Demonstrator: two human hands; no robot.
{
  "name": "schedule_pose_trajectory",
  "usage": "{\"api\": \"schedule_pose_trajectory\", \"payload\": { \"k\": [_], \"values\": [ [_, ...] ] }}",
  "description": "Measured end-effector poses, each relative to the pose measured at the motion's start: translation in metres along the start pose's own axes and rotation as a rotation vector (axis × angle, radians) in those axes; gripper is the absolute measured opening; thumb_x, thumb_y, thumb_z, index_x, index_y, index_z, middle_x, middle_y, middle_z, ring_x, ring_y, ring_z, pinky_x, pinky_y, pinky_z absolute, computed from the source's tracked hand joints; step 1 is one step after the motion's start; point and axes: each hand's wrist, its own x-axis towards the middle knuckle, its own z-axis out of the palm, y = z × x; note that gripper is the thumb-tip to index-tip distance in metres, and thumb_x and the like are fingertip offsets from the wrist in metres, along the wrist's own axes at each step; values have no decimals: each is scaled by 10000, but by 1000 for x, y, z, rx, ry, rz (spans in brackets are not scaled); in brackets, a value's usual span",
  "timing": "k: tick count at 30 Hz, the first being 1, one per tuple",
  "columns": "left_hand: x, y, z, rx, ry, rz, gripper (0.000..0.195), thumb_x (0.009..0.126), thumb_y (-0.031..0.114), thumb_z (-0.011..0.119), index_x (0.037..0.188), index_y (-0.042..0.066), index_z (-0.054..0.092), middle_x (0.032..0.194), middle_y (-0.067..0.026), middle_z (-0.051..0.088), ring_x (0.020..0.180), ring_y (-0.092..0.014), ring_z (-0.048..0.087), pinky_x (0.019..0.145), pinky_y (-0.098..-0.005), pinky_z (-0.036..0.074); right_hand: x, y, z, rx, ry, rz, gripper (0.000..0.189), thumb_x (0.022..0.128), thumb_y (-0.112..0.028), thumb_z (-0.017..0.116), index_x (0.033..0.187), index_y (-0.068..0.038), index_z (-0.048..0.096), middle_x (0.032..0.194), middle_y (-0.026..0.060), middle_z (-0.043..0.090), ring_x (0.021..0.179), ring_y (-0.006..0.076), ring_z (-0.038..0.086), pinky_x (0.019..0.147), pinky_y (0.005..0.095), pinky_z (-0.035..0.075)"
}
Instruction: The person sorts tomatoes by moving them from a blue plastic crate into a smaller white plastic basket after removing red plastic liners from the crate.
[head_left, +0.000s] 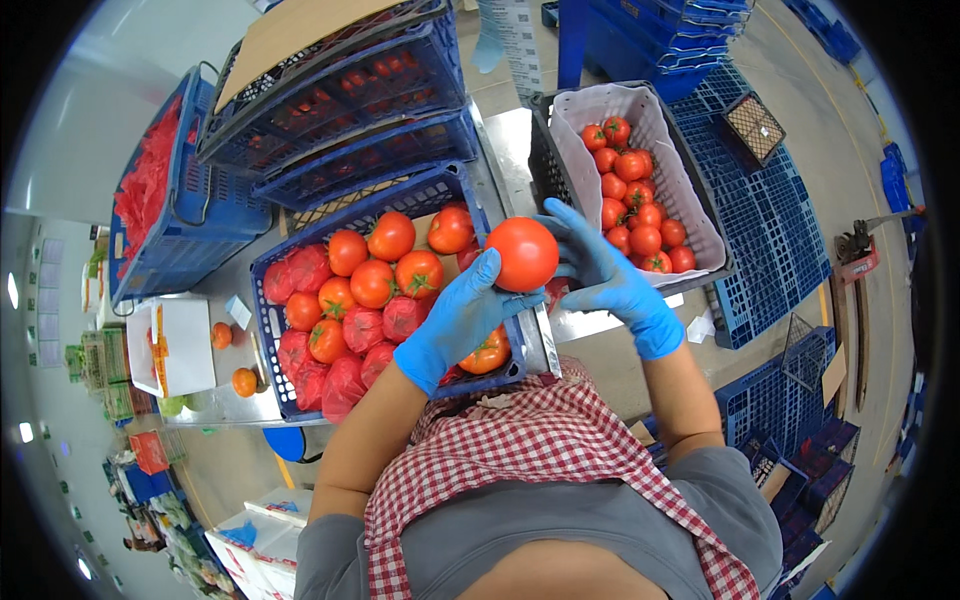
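Observation:
A large red tomato (523, 255) rests in my left hand (466, 315), which wears a blue glove and grips it from below with the thumb on its near side. Beside it is my right hand (611, 274), gloved too, fingers spread; whether its fingertips touch the tomato I cannot tell. Below my left hand stands a blue plastic crate (279, 390) of tomatoes, some bare, others wrapped in red plastic film (363, 330). To the right, a black crate (551, 161) with a white liner (679, 161) holds several smaller tomatoes (630, 166) with green stems.
Stacked blue crates (360, 97) with tomatoes rise behind the front crate. A blue basket (187, 187) holds crumpled red film (150, 184). At left on the metal table (217, 405) are a white foam box (187, 345) and two loose tomatoes (244, 382). Blue pallets (772, 247) lie right.

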Motion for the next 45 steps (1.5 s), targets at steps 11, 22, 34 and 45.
{"api": "schedule_pose_trajectory", "payload": {
  "k": [11,22,34,45],
  "values": [
    [-24,31,-5,637,176,19,444,904,302,438,1248,23,426,1055,-115,582,926,-182,578,834,-298,453,-4,32,-34,439,78,-50,851,658,-202,699,1349,-40,228,1266,184,410,1150,312,446,963,391,383],
    [-116,31,-111,973,517,96,327,829,139,570,1136,31,540,1085,-77,582,1004,-144,535,850,-263,419,-38,89,-303,183,1227,28,459,824,-240,554,1190,1,422,1160,191,488,1072,293,489,904,373,425],
    [-62,-14,-102,2140,-72,-33,512,532,321,738,955,78,585,904,-112,585,885,-263,545,768,-386,407,48,52,47,-594,-6,62,258,829,-124,559,1060,-9,572,977,70,609,893,123,559,809,250,439],
    [-129,22,-143,733,-5,161,241,661,44,649,899,11,637,1076,-148,573,1026,-234,536,888,-341,430,88,113,96,-895,-70,185,472,764,-171,603,1200,-60,463,1092,165,555,978,283,562,826,342,452]
  ]
}}
